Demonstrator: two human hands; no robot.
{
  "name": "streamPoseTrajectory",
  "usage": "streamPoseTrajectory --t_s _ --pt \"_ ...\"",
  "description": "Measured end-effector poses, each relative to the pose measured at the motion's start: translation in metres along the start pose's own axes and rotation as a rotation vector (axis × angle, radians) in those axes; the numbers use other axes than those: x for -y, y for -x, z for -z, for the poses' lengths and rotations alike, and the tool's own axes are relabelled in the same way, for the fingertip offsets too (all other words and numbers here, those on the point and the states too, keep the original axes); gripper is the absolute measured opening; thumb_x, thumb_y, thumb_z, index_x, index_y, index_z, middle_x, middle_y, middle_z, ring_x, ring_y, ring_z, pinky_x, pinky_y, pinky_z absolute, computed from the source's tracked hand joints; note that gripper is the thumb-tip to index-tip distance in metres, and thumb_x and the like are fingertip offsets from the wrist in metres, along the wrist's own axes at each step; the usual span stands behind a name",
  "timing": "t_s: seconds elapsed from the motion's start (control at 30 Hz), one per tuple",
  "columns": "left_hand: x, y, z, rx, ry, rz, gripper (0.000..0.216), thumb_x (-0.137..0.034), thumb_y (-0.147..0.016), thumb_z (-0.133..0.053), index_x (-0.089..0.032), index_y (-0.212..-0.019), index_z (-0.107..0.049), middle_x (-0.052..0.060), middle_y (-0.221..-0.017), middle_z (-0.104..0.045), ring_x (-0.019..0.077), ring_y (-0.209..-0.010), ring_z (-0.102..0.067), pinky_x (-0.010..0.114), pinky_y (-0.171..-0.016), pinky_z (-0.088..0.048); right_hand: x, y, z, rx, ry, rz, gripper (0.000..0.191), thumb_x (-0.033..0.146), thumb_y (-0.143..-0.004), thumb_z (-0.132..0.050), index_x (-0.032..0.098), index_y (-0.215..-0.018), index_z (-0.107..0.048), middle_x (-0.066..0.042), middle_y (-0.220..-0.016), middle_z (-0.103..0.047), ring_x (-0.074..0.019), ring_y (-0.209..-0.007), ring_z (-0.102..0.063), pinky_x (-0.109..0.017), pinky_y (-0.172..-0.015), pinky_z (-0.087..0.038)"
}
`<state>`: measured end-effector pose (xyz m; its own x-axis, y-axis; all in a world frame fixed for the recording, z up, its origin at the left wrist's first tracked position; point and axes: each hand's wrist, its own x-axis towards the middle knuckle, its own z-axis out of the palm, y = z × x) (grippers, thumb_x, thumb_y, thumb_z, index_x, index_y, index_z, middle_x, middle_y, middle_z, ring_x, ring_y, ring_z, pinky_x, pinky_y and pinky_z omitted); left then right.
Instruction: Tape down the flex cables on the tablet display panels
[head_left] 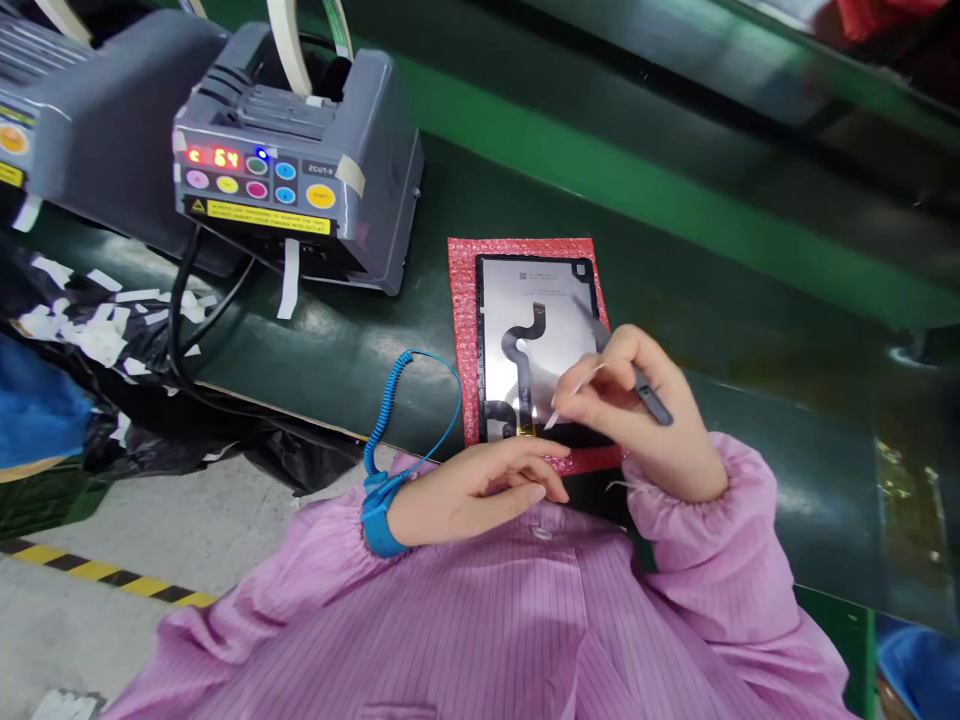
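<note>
A tablet display panel (499,310) lies silver back up on a red bubble-wrap sheet (463,330), with a dark flex cable (523,375) winding along it. My right hand (637,400) is above the panel's right side. Its thumb and forefinger pinch a thin whitish strip (553,418), and a slim dark grey tool (652,396) passes through the same hand; its far end is blurred, so its kind is unclear. My left hand (480,490), wearing a blue wrist strap (382,515), is by the panel's near edge, fingers loosely extended and holding nothing.
A grey tape dispenser (322,130) showing red digits stands at the left, a white tape piece (289,280) hanging from its outlet. Another dispenser (112,140) is beside it. White scraps (105,325) lie on black plastic. The strap's coiled blue cord (390,400) crosses the bench edge.
</note>
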<state>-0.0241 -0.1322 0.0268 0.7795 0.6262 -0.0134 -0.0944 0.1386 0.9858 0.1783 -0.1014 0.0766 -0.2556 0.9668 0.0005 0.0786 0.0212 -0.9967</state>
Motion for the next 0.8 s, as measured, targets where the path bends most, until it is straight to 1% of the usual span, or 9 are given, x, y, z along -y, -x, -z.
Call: streamPoseTrajectory --t_s 0.07,0.17,0.27,0.33,0.47,0.57,0.63,0.7,0.8 --pt "-0.002 0.003 0.001 -0.030 -0.021 0.001 0.035 -0.021 -0.103 -0.051 -0.022 -0.137 -0.058 0.009 -0.107 -0.077 0.0178 -0.096 -0.075 0.032 -0.083 -0.061 -0.008 -0.006 0.005 -0.050 0.074 0.011 0.049 0.037 -0.086 -0.082 0.028 -0.077 -0.035 0.000 -0.082 -0.075 -0.0164 -0.070 -0.063 -0.033 -0.063 -0.049" --pt "-0.006 0.007 0.006 -0.063 -0.074 -0.018 0.032 -0.021 -0.104 -0.049 -0.021 -0.133 -0.061 0.009 -0.104 -0.076 0.0169 -0.091 -0.074 0.030 -0.078 -0.061 -0.028 -0.015 0.006 0.003 0.188 -0.030 0.049 0.043 -0.087 -0.080 0.027 -0.079 -0.035 0.001 -0.084 -0.075 -0.0136 -0.065 -0.057 -0.032 -0.065 -0.046" --pt "-0.007 0.007 0.010 -0.095 -0.180 -0.059 0.031 -0.020 -0.103 -0.047 -0.020 -0.130 -0.062 0.007 -0.100 -0.076 0.0153 -0.085 -0.073 0.027 -0.072 -0.059 -0.045 -0.027 0.002 0.015 0.224 -0.025 0.050 0.047 -0.086 -0.079 0.026 -0.079 -0.035 0.002 -0.081 -0.072 -0.0148 -0.070 -0.061 -0.032 -0.070 -0.046" --pt "-0.006 0.007 0.012 -0.143 -0.333 -0.105 0.030 -0.018 -0.104 -0.046 -0.020 -0.128 -0.063 0.006 -0.100 -0.076 0.0152 -0.087 -0.073 0.027 -0.076 -0.059 -0.053 -0.036 0.000 0.006 0.239 -0.004 0.050 0.048 -0.086 -0.079 0.027 -0.079 -0.034 0.002 -0.080 -0.071 -0.0168 -0.076 -0.065 -0.033 -0.072 -0.046" --pt "0.002 0.005 0.016 -0.344 -0.829 -0.195 0.030 -0.014 -0.104 -0.043 -0.018 -0.121 -0.068 0.008 -0.109 -0.074 0.0209 -0.098 -0.066 0.037 -0.089 -0.056 -0.059 -0.049 -0.001 -0.009 0.277 0.034 0.048 0.047 -0.087 -0.078 0.027 -0.080 -0.034 0.003 -0.080 -0.070 -0.0172 -0.077 -0.067 -0.033 -0.075 -0.046" --pt "0.008 0.001 0.023 -0.458 -1.125 -0.183 0.031 -0.016 -0.104 -0.044 -0.015 -0.121 -0.070 0.011 -0.112 -0.072 0.0254 -0.097 -0.060 0.042 -0.086 -0.054 -0.061 -0.053 0.000 -0.015 0.303 0.055 0.045 0.043 -0.089 -0.076 0.027 -0.080 -0.035 0.003 -0.080 -0.071 -0.0163 -0.073 -0.065 -0.034 -0.075 -0.045" --pt "0.011 -0.003 0.029 -0.501 -1.248 -0.137 0.034 -0.018 -0.103 -0.044 -0.016 -0.125 -0.070 0.012 -0.114 -0.070 0.0279 -0.100 -0.057 0.044 -0.086 -0.053 -0.062 -0.054 0.000 -0.017 0.319 0.053 0.043 0.039 -0.089 -0.075 0.027 -0.080 -0.035 0.003 -0.082 -0.072 -0.0159 -0.071 -0.064 -0.033 -0.074 -0.044" --pt "0.013 -0.008 0.035 -0.528 -1.334 -0.096 0.036 -0.021 -0.104 -0.045 -0.020 -0.130 -0.069 0.013 -0.116 -0.067 0.0294 -0.102 -0.055 0.046 -0.087 -0.052 -0.063 -0.054 -0.001 -0.020 0.336 0.045 0.041 0.034 -0.089 -0.074 0.027 -0.080 -0.035 0.003 -0.082 -0.073 -0.0154 -0.070 -0.063 -0.033 -0.074 -0.044" --pt "0.017 -0.013 0.039 -0.517 -1.409 -0.072 0.038 -0.029 -0.104 -0.048 -0.025 -0.137 -0.067 0.012 -0.121 -0.063 0.0301 -0.104 -0.053 0.046 -0.087 -0.051 -0.063 -0.053 -0.002 -0.037 0.359 0.046 0.040 0.028 -0.088 -0.074 0.026 -0.080 -0.034 0.004 -0.082 -0.073 -0.0145 -0.068 -0.061 -0.032 -0.073 -0.043"
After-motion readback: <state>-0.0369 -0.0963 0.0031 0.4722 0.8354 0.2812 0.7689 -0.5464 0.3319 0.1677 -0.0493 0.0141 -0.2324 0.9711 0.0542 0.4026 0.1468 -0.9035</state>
